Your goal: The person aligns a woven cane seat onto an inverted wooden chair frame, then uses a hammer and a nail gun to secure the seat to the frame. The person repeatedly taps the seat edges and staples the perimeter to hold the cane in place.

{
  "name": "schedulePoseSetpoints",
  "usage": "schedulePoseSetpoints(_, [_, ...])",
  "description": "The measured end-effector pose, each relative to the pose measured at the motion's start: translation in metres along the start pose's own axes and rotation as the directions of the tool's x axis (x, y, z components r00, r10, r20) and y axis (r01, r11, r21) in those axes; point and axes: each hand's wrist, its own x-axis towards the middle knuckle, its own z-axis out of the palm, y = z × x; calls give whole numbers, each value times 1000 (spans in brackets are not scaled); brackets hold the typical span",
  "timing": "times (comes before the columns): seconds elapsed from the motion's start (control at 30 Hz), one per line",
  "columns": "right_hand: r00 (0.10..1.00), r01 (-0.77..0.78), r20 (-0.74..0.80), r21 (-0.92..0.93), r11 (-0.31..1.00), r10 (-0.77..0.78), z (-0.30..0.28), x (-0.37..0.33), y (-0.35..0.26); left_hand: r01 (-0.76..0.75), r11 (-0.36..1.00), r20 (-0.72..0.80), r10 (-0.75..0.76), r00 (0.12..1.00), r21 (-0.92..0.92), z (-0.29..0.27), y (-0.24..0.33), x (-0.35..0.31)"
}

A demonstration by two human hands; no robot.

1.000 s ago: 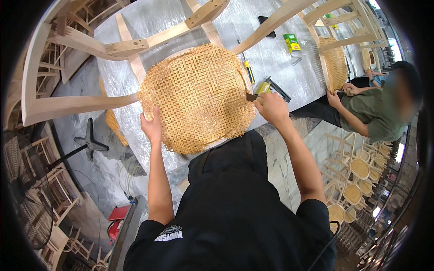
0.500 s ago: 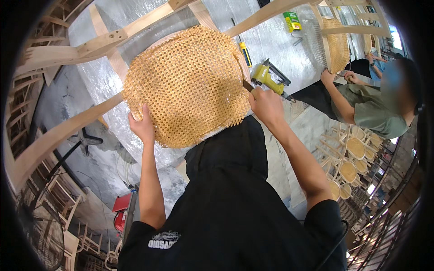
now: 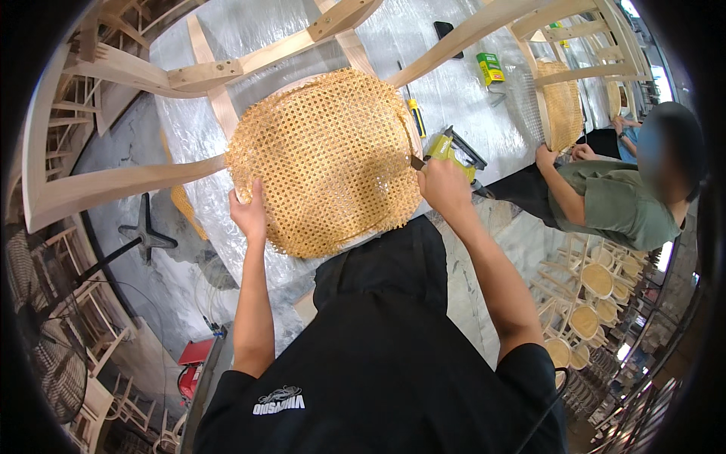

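Note:
A woven cane sheet (image 3: 325, 163) with a ragged, frayed edge lies over the rounded seat of a pale wooden chair frame (image 3: 125, 185). At the sheet's left edge, my left hand (image 3: 249, 213) grips the rim, thumb on top and the other fingers mostly hidden. My right hand (image 3: 446, 185) is closed around a flat-bladed tool (image 3: 417, 163), its handle hidden in the fist. The short dark blade touches or sits just at the right rim of the cane; which one, I cannot tell. Beside that hand lies a green nail gun (image 3: 448, 151).
A yellow-black screwdriver (image 3: 415, 117), a green-yellow box (image 3: 490, 68) and a phone (image 3: 448, 39) lie on the plastic-covered table (image 3: 420, 68). On the right, a co-worker (image 3: 605, 193) handles another cane seat (image 3: 560, 106). Several stools (image 3: 584, 321) stand beyond. A fan (image 3: 60, 363) is at left.
The chair and both hands appear slightly lower in the picture, as the view has shifted. My right hand stays at the right rim, with less of the blade showing.

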Motion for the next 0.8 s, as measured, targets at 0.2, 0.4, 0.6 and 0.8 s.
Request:
schedulePoseSetpoints(0.2, [996,-10,89,-27,1000,12,4,6,-1,8,1000,14,-8,1000,20,-3,-11,-2])
schedulePoseSetpoints(0.4, [1000,2,30,43,999,-4,3,-3,5,58,996,28,-56,998,-68,-1,-12,0])
schedulePoseSetpoints(0.6, [997,-72,-25,-14,997,72,20,-19,-4,38,996,24,-36,999,-80,2,-13,4])
schedulePoseSetpoints(0.8, [1000,23,-9,-6,1000,-23,1,14,-3,-9,993,4,10,1000,-115,4,-9,4])
